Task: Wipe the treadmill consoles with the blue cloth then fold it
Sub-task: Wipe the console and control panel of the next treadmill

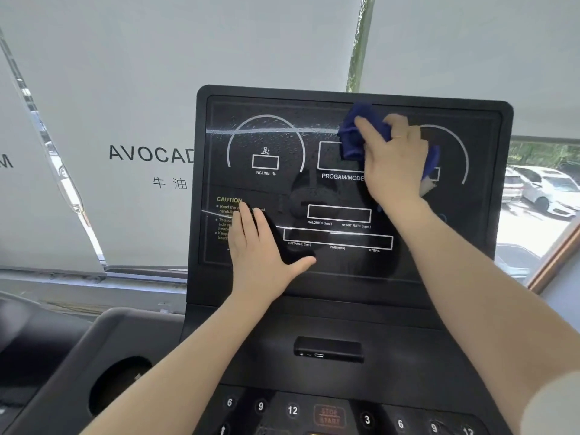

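White blinds [175,73] hang behind the black console [345,271]. At its one o'clock the right hand [395,164] presses the bunched blue cloth [353,142] against the panel, fingers curled over it. At eight o'clock the left hand [260,249] lies flat, fingers straight, thumb spread.

Blue cloth [353,142] on black console [345,271] with white markings, yellow caution text.
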Demonstrator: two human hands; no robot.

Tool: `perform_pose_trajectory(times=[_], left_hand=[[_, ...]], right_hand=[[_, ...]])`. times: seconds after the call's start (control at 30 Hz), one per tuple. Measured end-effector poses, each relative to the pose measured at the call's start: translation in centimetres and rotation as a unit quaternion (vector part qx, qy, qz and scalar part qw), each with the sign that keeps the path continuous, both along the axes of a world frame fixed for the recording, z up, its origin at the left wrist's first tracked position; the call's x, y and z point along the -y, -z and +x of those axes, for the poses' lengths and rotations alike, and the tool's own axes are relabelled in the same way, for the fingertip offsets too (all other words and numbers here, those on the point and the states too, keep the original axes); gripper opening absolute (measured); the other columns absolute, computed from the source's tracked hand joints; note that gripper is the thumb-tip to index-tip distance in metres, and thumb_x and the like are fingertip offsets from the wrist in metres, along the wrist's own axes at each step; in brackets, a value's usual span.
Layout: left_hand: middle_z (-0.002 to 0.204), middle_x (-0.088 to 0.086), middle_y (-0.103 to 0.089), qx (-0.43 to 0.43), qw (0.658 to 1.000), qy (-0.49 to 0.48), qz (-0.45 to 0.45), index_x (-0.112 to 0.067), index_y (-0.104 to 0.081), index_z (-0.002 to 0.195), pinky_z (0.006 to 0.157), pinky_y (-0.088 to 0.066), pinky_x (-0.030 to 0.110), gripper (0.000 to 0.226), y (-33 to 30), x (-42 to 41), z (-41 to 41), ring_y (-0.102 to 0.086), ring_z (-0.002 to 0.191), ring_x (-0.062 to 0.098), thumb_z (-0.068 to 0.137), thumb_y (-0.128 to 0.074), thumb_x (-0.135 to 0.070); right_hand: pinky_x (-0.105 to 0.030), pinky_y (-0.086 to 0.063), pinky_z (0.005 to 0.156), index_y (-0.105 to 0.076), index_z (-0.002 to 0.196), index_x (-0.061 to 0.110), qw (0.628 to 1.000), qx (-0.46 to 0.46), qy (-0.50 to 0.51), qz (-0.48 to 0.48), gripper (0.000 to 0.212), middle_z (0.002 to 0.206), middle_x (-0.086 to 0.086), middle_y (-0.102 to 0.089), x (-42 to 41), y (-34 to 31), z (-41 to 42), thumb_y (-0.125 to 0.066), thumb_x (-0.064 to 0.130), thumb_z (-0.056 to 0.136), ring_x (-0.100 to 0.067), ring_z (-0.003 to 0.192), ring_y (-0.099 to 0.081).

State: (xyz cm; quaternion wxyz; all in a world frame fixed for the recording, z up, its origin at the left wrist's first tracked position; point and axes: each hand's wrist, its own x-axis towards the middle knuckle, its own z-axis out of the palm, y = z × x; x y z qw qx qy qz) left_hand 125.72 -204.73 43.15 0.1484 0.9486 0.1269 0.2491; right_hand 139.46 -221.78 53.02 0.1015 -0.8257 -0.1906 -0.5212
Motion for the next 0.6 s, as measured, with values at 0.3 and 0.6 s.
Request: perform_pose_trajectory(times=[0.3,0.6], left_hand=[[0.153,0.019,0.019,-0.005,0.998,-0.022,-0.061,-0.001,0.010,0.145,0.115,0.003,0.039,0.129,-0.1,2.0,0.7,0.012,0.143,0.032,0.064,-0.057,-0.076],[0.154,0.019,0.015,-0.016,0.995,-0.076,-0.059,-0.001,0.011,0.145,0.115,-0.001,0.045,0.131,-0.2,3.3,1.1,0.008,0.143,0.034,0.064,-0.058,-0.076]], right_hand=[[-0.039,-0.036,0.067,-0.061,0.119,0.028,0.978,0.009,-0.101,-0.181,0.041,0.110,-0.014,-0.060,3.6,4.1,-1.7,-0.050,0.018,0.080,-0.033,0.081,-0.052],[-0.046,-0.038,0.080,-0.052,0.131,0.026,0.998,-0.062,0.009,0.022,0.043,0.127,-0.022,-0.048,5.3,-0.4,0.3,-0.045,0.016,0.089,-0.043,0.103,-0.047]])
